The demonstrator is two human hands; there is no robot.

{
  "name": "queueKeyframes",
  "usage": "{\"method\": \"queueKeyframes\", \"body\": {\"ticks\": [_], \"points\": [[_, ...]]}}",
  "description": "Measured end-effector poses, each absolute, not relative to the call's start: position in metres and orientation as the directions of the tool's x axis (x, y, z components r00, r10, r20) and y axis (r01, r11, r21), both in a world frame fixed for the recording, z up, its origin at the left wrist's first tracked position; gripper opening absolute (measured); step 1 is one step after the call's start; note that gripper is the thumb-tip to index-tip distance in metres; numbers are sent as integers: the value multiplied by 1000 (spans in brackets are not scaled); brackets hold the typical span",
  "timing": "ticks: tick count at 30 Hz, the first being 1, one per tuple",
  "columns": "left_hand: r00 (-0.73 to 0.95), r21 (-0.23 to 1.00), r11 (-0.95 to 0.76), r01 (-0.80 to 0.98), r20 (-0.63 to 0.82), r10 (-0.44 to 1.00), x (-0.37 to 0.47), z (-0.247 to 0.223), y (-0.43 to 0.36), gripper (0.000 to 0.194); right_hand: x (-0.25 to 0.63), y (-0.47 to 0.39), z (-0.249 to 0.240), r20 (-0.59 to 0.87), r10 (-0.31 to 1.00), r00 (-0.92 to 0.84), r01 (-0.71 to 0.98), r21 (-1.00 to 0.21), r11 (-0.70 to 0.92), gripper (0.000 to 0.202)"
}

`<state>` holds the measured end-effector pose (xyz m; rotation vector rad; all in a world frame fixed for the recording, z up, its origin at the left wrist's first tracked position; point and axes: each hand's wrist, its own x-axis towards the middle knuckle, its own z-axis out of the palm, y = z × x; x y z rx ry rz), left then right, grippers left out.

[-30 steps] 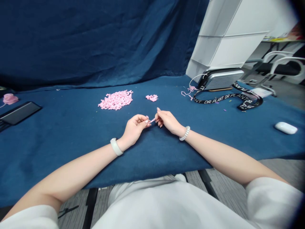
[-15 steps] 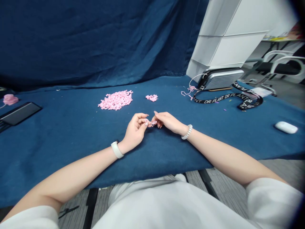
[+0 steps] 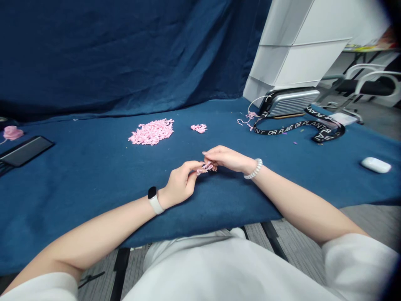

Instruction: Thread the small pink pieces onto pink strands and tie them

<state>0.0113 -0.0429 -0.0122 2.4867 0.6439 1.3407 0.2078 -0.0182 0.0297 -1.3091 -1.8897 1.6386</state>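
Blue-draped table (image 3: 103,171), navy curtain (image 3: 125,54) behind, left hand (image 3: 179,184) and right hand (image 3: 231,159) pinching pink cord (image 3: 208,167)

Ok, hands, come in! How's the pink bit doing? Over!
Left hand pinching pink bit; right hand touching it. Exact shape too small to tell. Big pile and small pile beyond, apart from both hands.

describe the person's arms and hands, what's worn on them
The left hand is ungloved, its wrist in a pale band with a dark face. The right hand, also ungloved, has a pale, ridged bracelet at the wrist. Both sleeves are short and white.
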Motion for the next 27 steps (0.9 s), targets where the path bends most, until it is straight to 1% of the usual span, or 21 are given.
{"method": "queueKeyframes", "body": {"ticks": [5,9,13,16,21,27], "points": [[460,493,-835,245,699,548,12,-14,-43,33,212,-19,32,-300,772,-561,478,-879,6,77],[440,567,-793,225,667,601,12,-15,-43,32,212,-19,30,-289,785,-547,507,-861,37,76],[414,672,-721,168,616,670,13,-17,-42,29,210,-19,29,-279,794,-540,501,-864,37,75],[398,739,-666,106,582,709,14,-18,-42,26,209,-20,29,-302,777,-552,491,-871,10,75],[361,806,-591,26,544,758,17,-15,-41,23,210,-20,25,-325,762,-560,530,-847,29,78],[327,893,-446,-56,439,837,21,-8,-37,25,206,-20,22,-302,807,-508,518,-855,6,72]]}}
